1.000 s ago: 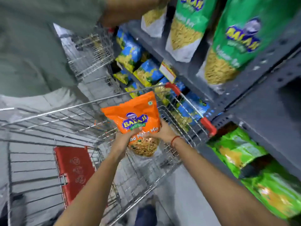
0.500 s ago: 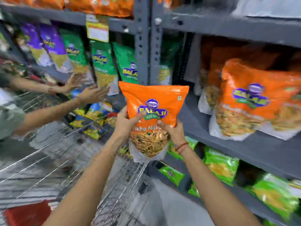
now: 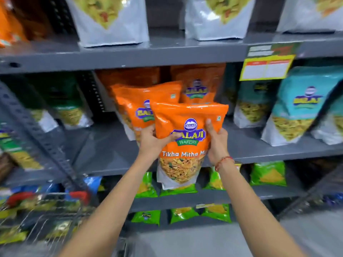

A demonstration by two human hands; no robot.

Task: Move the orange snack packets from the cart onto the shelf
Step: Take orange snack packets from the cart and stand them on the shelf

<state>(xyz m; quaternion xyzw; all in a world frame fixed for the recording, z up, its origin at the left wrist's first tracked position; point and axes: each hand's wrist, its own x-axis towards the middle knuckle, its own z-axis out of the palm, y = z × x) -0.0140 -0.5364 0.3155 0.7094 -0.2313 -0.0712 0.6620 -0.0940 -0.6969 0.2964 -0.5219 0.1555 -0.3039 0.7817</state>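
An orange snack packet (image 3: pixel 187 127) is upright in both my hands, in front of the grey middle shelf (image 3: pixel 104 147). My left hand (image 3: pixel 151 140) grips its left edge and my right hand (image 3: pixel 216 140) its right edge. Its bottom hangs below the shelf's front lip. Just behind it, more orange packets (image 3: pixel 141 101) stand on that shelf, another (image 3: pixel 197 88) further back. The wire cart (image 3: pixel 42 219) shows blurred at the lower left, with a red handle.
Teal packets (image 3: pixel 304 108) stand on the same shelf to the right, green ones (image 3: pixel 61 101) to the left. White-bottomed packets (image 3: pixel 111 21) fill the shelf above. Small green packets (image 3: pixel 267 173) sit on lower shelves. A yellow price tag (image 3: pixel 267 67) hangs at the upper right.
The view has swung from the cart up to the shelf face. Both hands have carried the orange packet up and forward, close to the orange packets on the middle shelf.
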